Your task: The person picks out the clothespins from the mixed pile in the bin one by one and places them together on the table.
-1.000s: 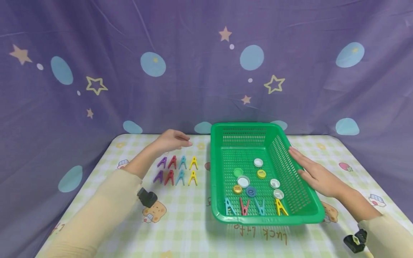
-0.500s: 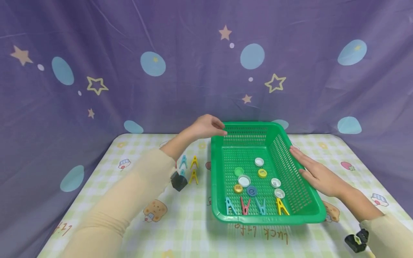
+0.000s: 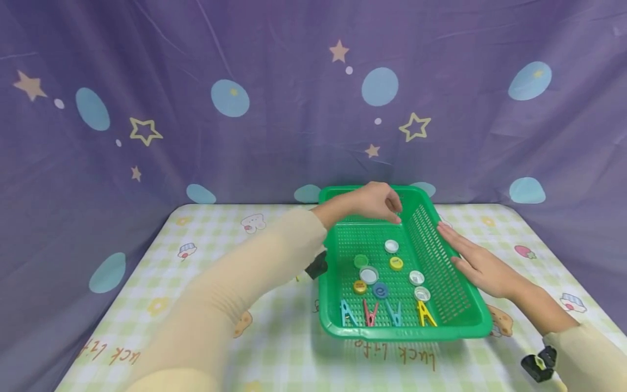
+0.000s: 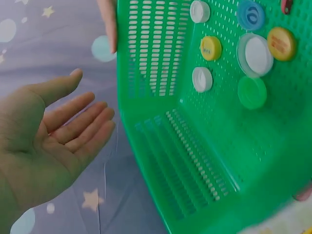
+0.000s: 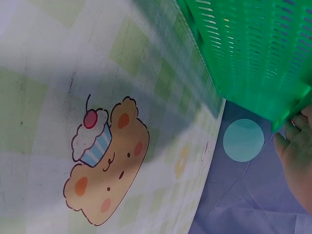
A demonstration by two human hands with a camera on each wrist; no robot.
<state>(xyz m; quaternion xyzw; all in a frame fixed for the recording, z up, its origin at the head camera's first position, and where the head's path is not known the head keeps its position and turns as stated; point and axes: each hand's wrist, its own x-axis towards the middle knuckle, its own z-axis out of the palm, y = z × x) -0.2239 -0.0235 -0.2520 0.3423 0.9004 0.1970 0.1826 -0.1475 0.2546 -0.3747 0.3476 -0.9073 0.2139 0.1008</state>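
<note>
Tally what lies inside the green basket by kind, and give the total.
Bottle caps: 8
Clothes pegs: 4
Total in the green basket: 12

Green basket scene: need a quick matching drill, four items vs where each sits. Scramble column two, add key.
1. left hand
2. right hand
3. clothespins
4. bottle caps

A. flat against the green basket at its outer right wall
B. scattered mid-floor
C. row along the near wall inside
D. over the far end, empty

Pairs: 1-D, 2-A, 3-C, 4-B
</note>
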